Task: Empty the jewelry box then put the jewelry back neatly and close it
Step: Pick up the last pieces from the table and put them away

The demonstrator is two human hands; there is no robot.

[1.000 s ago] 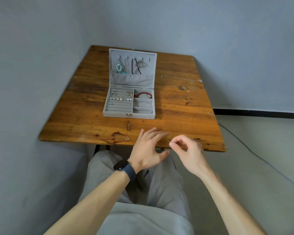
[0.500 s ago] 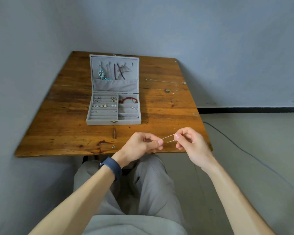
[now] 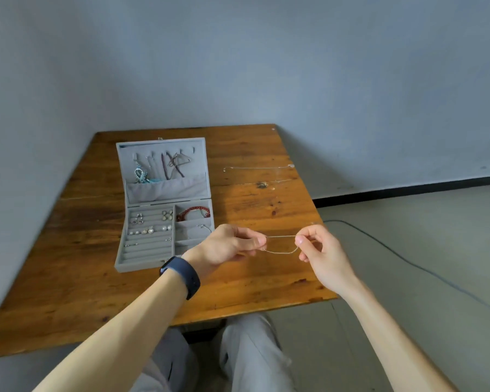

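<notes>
A grey jewelry box [image 3: 142, 261] stands open on the wooden table [image 3: 252, 281], left of centre. Its lid [image 3: 164, 188] holds hanging necklaces and a turquoise piece. The tray holds several earrings and rings, a red bracelet [image 3: 194, 212] and a thin silver bracelet. My left hand [image 3: 229, 246] and my right hand [image 3: 320, 250] each pinch one end of a thin silver chain [image 3: 280, 244], stretched as a loop between them above the table, to the right of the box.
Two more thin chains lie on the table's far right: a long chain [image 3: 258, 167] and a pendant chain [image 3: 266, 183]. Grey walls close in on the left and behind. A black cable [image 3: 408, 264] runs across the floor at right. My knees are under the table's front edge.
My hands have risen from the table's front edge and moved apart, drawing the silver chain out between them. The camera view has tilted and moved closer to the table.
</notes>
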